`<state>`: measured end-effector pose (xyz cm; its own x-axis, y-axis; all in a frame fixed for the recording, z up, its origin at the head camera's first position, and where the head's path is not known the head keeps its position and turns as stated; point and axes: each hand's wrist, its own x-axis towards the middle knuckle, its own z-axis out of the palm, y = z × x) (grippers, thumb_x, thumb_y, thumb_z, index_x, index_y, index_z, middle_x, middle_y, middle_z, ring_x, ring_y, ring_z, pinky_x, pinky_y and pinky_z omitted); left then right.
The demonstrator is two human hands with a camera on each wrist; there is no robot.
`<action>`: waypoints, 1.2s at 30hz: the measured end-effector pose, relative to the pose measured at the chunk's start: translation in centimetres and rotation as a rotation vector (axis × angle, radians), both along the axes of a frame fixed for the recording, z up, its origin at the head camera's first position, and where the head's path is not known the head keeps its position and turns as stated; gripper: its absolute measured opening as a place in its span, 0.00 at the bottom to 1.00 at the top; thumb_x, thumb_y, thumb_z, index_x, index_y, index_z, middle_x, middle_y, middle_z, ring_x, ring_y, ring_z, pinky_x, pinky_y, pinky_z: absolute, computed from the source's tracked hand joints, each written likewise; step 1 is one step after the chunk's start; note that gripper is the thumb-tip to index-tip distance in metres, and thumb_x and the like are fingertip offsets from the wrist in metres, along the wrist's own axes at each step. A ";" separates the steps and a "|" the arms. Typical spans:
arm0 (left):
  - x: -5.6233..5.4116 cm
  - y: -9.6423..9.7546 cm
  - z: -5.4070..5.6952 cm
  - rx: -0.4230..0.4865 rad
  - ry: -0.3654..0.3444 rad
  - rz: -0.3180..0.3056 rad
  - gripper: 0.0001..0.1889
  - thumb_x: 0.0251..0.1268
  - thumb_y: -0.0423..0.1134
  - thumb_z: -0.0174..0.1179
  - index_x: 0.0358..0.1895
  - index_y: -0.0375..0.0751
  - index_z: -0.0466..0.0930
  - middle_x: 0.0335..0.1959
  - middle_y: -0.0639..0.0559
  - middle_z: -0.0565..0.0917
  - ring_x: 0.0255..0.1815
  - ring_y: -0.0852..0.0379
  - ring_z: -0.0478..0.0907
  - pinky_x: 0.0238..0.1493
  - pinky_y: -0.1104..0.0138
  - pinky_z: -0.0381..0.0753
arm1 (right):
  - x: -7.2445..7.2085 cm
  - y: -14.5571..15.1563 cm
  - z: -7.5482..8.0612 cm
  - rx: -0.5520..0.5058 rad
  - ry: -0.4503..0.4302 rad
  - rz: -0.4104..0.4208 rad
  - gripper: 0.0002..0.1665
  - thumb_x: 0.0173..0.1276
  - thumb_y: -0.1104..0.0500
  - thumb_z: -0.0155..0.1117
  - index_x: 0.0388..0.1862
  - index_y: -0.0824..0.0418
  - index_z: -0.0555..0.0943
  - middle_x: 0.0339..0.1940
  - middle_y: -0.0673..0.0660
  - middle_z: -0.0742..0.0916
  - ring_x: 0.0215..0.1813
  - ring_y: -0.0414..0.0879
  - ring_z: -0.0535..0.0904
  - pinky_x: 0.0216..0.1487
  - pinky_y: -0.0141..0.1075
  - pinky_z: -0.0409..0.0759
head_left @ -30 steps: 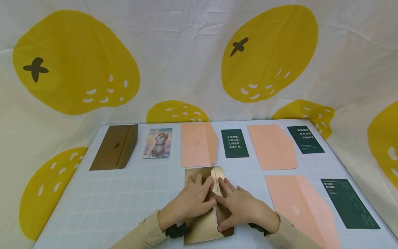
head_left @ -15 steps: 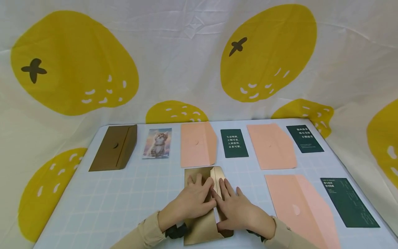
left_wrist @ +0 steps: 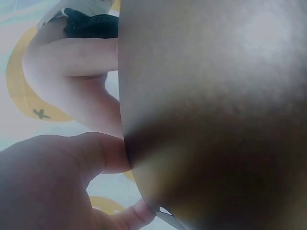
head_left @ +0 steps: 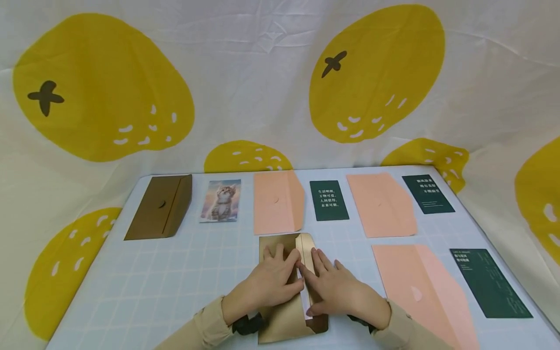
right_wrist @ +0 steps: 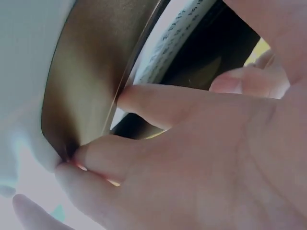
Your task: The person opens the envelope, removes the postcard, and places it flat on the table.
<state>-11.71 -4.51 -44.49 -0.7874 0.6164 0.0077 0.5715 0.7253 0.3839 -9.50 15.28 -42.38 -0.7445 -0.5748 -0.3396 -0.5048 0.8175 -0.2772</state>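
Observation:
A gold envelope [head_left: 280, 330] lies in front of the person at the table's near middle, its flap [head_left: 308, 243] folded out to the right. My left hand [head_left: 271, 282] lies over the body of the envelope and grips the edge of its front panel at the opening. In the left wrist view, the thumb [left_wrist: 112, 153] meets that edge. My right hand [head_left: 341, 291] rests on the flap side with fingers extended, the index fingertip at the opening by the left fingers. A white card [head_left: 306, 306] shows in the opening; printed text is visible on the card [right_wrist: 175, 40] in the right wrist view.
Along the back lie a brown envelope [head_left: 153, 209], a kitten picture card [head_left: 220, 201], two pink envelopes [head_left: 271, 209] and two dark green cards [head_left: 329, 211]. At right are another pink envelope [head_left: 402, 277] and a larger green card [head_left: 494, 287].
My right hand shifts slightly over the flap, its thumb moving from the flap's lower part up to the white card's edge. More of the white card shows. The left hand stays put.

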 end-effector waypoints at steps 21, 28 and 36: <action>0.3 0.1 -0.1 -0.029 0.022 0.017 0.17 0.63 0.52 0.57 0.49 0.47 0.70 0.40 0.43 0.70 0.39 0.32 0.79 0.61 0.32 0.63 | 0.0 -0.2 0.2 -0.005 -0.026 0.018 0.70 0.47 0.26 0.72 0.78 0.65 0.58 0.76 0.79 0.53 0.78 0.70 0.47 0.63 0.65 0.66; 0.3 0.2 -0.2 -0.041 0.032 0.007 0.16 0.64 0.51 0.57 0.48 0.48 0.69 0.42 0.41 0.70 0.43 0.25 0.78 0.59 0.32 0.66 | 0.3 -0.6 -0.2 0.019 -0.032 -0.013 0.77 0.42 0.25 0.75 0.79 0.66 0.54 0.77 0.78 0.49 0.78 0.70 0.44 0.65 0.67 0.62; 0.2 0.3 -0.4 -0.042 0.041 -0.003 0.18 0.64 0.52 0.57 0.50 0.47 0.70 0.44 0.39 0.70 0.41 0.28 0.78 0.60 0.31 0.63 | 0.5 -0.7 -0.3 0.036 -0.005 -0.017 0.70 0.46 0.30 0.76 0.79 0.63 0.57 0.76 0.79 0.51 0.78 0.71 0.45 0.65 0.67 0.63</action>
<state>-11.46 -4.26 -44.89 -0.7853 0.6190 0.0140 0.5880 0.7385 0.3300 -8.96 14.60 -42.65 -0.7524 -0.5494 -0.3634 -0.4894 0.8355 -0.2500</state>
